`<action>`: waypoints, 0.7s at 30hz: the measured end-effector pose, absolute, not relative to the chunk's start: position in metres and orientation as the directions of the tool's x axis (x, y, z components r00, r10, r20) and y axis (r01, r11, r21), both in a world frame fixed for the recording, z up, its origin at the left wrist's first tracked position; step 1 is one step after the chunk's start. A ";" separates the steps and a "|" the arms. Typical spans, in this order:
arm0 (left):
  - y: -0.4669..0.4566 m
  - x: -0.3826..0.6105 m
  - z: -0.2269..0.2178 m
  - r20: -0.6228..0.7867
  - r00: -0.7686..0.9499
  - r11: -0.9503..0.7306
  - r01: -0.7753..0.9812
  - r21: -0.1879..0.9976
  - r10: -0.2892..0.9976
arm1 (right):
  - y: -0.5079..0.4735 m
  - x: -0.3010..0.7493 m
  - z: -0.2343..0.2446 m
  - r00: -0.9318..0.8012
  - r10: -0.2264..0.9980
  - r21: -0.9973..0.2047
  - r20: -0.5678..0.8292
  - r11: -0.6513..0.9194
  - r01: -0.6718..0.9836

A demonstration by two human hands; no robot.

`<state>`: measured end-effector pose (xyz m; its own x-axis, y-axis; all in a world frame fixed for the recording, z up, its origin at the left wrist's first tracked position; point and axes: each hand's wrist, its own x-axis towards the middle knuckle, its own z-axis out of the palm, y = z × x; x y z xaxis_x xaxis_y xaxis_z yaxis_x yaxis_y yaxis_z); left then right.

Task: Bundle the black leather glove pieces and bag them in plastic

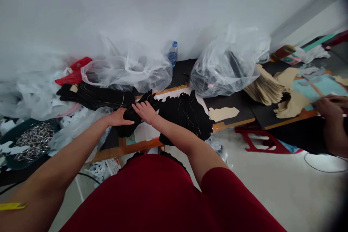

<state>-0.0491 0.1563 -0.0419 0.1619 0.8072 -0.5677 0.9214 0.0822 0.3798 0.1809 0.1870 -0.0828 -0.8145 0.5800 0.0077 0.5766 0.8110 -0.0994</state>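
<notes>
Both of my hands meet at the middle of the table on a black cut fabric piece (141,106) with scalloped edges. My left hand (117,117) grips its near end from the left, fingers curled round it. My right hand (146,111) presses on top of the same piece with fingers folded over it. A fanned stack of black cut pieces (187,116) lies just right of my hands. Another long row of black pieces (95,96) lies behind my left hand.
Clear plastic bags (127,69) (228,65) and a water bottle (173,53) stand along the wall. A dark tray of metal rings (32,141) is at the left. Beige pieces (268,85) lie right, where another person's hand (330,105) works. A red stool (261,141) stands below.
</notes>
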 end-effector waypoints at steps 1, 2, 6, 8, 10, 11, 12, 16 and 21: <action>0.152 -0.044 -0.041 -0.579 0.148 0.061 0.943 0.326 0.802 | 0.187 0.181 -0.084 -0.812 0.584 -0.098 0.012 0.808 0.580; 0.146 -0.038 -0.040 -0.587 0.120 0.045 0.965 0.258 0.801 | 0.186 0.181 -0.086 -0.810 0.586 -0.097 0.020 0.807 0.582; 0.122 -0.018 -0.039 -0.579 0.010 0.008 1.000 0.029 0.815 | 0.183 0.188 -0.098 -0.814 0.577 -0.111 0.064 0.815 0.568; 0.117 -0.012 -0.038 -0.578 -0.002 -0.001 1.000 -0.006 0.816 | 0.182 0.191 -0.104 -0.820 0.566 -0.117 0.084 0.823 0.556; 0.116 -0.007 -0.037 -0.586 -0.005 -0.001 1.000 -0.010 0.810 | 0.183 0.193 -0.107 -0.827 0.555 -0.114 0.089 0.831 0.545; 0.117 -0.005 -0.037 -0.589 -0.011 0.006 1.000 -0.010 0.808 | 0.184 0.192 -0.107 -0.832 0.548 -0.112 0.086 0.835 0.538; 0.118 -0.003 -0.037 -0.588 -0.020 0.017 1.000 -0.011 0.808 | 0.187 0.191 -0.105 -0.838 0.540 -0.112 0.076 0.840 0.531; 0.121 0.000 -0.039 -0.533 -0.023 0.036 0.999 0.014 0.846 | 0.198 0.182 -0.087 -0.857 0.516 -0.100 -0.007 0.852 0.514; 0.118 -0.016 -0.038 -0.449 0.059 -0.038 0.998 0.055 0.892 | 0.207 0.173 -0.063 -0.876 0.475 -0.072 -0.079 0.874 0.480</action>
